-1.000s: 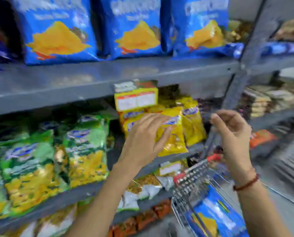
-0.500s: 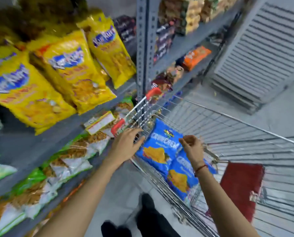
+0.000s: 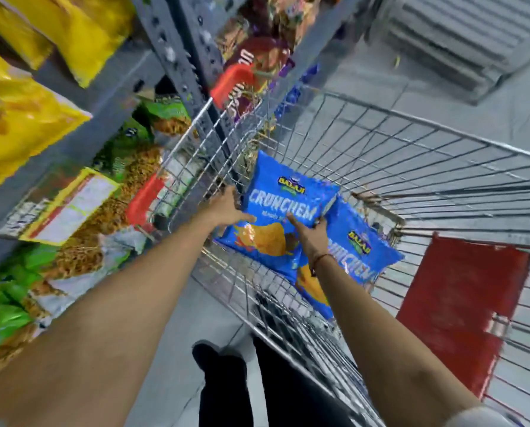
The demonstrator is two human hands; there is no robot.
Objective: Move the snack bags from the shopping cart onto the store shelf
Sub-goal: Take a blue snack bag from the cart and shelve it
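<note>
Two blue Crunchem snack bags lie inside the wire shopping cart (image 3: 411,167). The upper blue bag (image 3: 283,198) rests partly over the second blue bag (image 3: 362,254). My left hand (image 3: 226,208) grips the upper bag's left edge. My right hand (image 3: 311,232) holds its right side, fingers spread over the front. The grey store shelf (image 3: 82,131) stands to the left of the cart, stocked with yellow and green snack bags.
A red flap (image 3: 454,306) hangs in the cart at the right. Red plastic corners (image 3: 233,81) cap the cart rim near the shelf upright. Yellow bags (image 3: 23,124) and green bags (image 3: 8,318) fill the shelves. Dark trousers and shoes stand on grey floor below.
My view has swung down from the shelf to the cart. Both hands have left the yellow bags, reached into the cart and closed on the upper blue bag.
</note>
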